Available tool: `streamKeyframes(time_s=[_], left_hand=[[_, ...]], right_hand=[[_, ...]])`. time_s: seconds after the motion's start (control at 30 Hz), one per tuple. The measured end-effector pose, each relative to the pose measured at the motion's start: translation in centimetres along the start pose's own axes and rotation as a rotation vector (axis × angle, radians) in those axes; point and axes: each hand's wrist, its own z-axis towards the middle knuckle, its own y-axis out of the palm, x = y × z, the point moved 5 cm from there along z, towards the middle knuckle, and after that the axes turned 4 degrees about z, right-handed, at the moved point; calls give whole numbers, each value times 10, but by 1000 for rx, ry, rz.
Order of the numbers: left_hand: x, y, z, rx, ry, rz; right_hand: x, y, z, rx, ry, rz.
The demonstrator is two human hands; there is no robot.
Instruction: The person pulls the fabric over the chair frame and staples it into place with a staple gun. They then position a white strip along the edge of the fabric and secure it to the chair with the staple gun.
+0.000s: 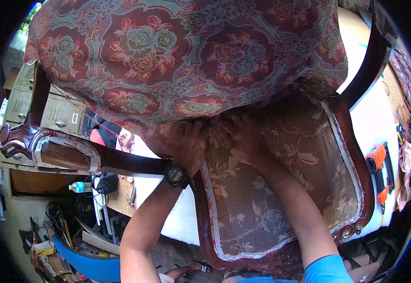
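A patterned floral upholstery fabric covers the large cushioned part of a carved wooden chair at the top of the view. At its lower edge, my left hand has its fingers curled onto the cloth, with a black watch on the wrist. Close beside it on the right, my right hand grips the same edge, its fingertips partly hidden in shadow. Below my hands lies the chair back, faced in older brown floral cloth with a whitish strip along its dark wooden frame.
A wooden armrest juts left, and another arm rises at right. An orange and black tool lies on the white padding at right. A water bottle, metal cabinet and a blue curved piece are at left.
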Motion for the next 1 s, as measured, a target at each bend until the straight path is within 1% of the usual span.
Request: streamKeyframes(time_s=[0.07,0.13,0.17,0.23,0.27,0.33,0.43,0.53,0.63,0.67,0.73,0.83,0.87,0.93,1.0], left_hand=[[2,3,1,-13,-2,-10],[4,2,1,-15,-8,10],[1,6,1,-24,-37,-42],[-5,12,-1,-45,-92,-149],[-4,11,-2,-21,-70,-97],[0,4,-5,28,-27,6],[-2,2,-1,11,-29,2],[3,-1,2,-67,-50,0],[5,-3,1,-58,-43,48],[6,-3,3,-73,-74,32],[9,-4,3,-111,-136,2],[10,-2,0,-55,-104,-28],[8,3,0,-74,-114,-55],[7,11,-4,-119,-137,-119],[13,2,-4,-63,-119,-57]], right_hand=[[2,0,6,-61,131,93],[-8,-12,7,-43,25,2],[-11,-16,9,-31,-30,-46],[-2,-5,7,-129,86,-6],[3,2,4,-179,149,17],[6,5,0,-163,155,72],[6,4,0,-84,135,83],[4,4,0,-42,130,80],[1,-2,0,11,98,40],[-2,-5,1,37,83,20],[0,-2,0,2,129,29],[5,7,1,-10,192,63],[8,12,-1,-7,214,74],[5,25,-8,-1,201,43],[-2,9,-23,-33,199,27]])
